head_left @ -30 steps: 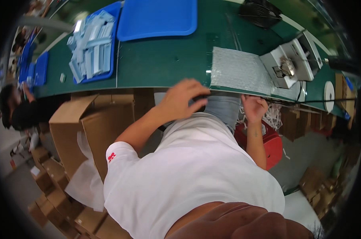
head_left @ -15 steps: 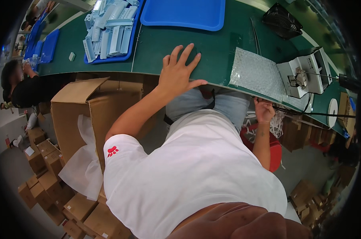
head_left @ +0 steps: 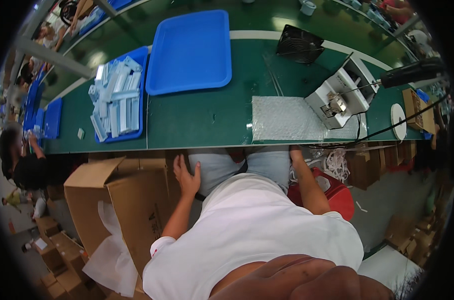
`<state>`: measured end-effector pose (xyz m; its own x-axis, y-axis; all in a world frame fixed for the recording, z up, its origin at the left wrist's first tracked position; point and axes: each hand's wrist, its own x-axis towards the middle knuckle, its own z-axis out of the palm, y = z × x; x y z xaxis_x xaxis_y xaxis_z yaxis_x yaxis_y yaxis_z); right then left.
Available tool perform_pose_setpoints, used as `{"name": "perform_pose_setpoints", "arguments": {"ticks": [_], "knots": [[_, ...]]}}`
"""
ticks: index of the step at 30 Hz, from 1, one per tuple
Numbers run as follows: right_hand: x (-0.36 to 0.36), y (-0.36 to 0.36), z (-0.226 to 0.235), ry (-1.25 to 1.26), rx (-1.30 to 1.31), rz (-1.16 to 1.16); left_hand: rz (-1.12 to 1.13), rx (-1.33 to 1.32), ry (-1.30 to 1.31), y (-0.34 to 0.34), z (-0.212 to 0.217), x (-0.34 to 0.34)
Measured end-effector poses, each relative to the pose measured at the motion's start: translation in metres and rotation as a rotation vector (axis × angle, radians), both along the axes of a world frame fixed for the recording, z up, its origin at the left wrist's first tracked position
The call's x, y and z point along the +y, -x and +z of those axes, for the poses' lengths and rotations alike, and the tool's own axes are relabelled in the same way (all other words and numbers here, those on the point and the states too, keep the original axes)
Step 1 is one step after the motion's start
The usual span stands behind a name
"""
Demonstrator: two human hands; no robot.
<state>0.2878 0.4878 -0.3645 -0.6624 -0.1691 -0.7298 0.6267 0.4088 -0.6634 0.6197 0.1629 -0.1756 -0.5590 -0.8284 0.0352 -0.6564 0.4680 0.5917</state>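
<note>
My left hand [head_left: 187, 176] hangs below the front edge of the green table [head_left: 197, 125], beside my left thigh, its fingers apart and holding nothing. Between it and the left side stands an opened cardboard box [head_left: 137, 210]. At the table edge by my right thigh is my right hand [head_left: 296, 153]; its fingers go out of sight under the tabletop, so what they touch is hidden. On the table above it lies a sheet of bubble wrap [head_left: 279, 120], with a white machine [head_left: 339, 95] with a metal front part standing partly on it.
A blue tray [head_left: 189, 52] lies beside another blue tray [head_left: 144, 62] full of light-blue and white oblong pieces. A black fan [head_left: 299, 44] stands at the back. At right hang a black tool [head_left: 412, 71] with a thin shaft and cables. A red stool [head_left: 329, 197] is below; a person [head_left: 24, 160] works far left.
My left hand has left the tabletop and dropped below its edge. My right hand has slid further under the edge. The view has shifted, showing more of the table's far side.
</note>
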Motion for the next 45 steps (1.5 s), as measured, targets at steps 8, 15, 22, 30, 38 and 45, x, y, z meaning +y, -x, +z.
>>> {"name": "perform_pose_setpoints", "arguments": {"ticks": [8,15,22,30,38,45], "knots": [[-0.006,-0.019,0.129,-0.411,0.367,0.557,-0.001,-0.214,-0.156,0.061,-0.07,-0.056],[-0.031,-0.052,0.287,0.029,0.564,1.117,-0.711,-0.096,-0.237,0.093,0.042,0.0],[-0.145,-0.003,0.385,0.695,0.626,1.0,-1.493,-0.034,-0.254,0.203,0.057,0.116],[-0.267,0.001,0.363,0.929,0.993,1.07,-1.859,0.075,-0.418,0.264,0.104,0.183],[-0.281,-0.004,0.335,0.909,1.036,1.141,-1.942,-0.222,-0.384,0.272,0.136,0.174],[-0.275,-0.009,0.323,0.839,1.085,1.189,-1.965,-0.312,-0.386,0.275,0.125,0.167]]}}
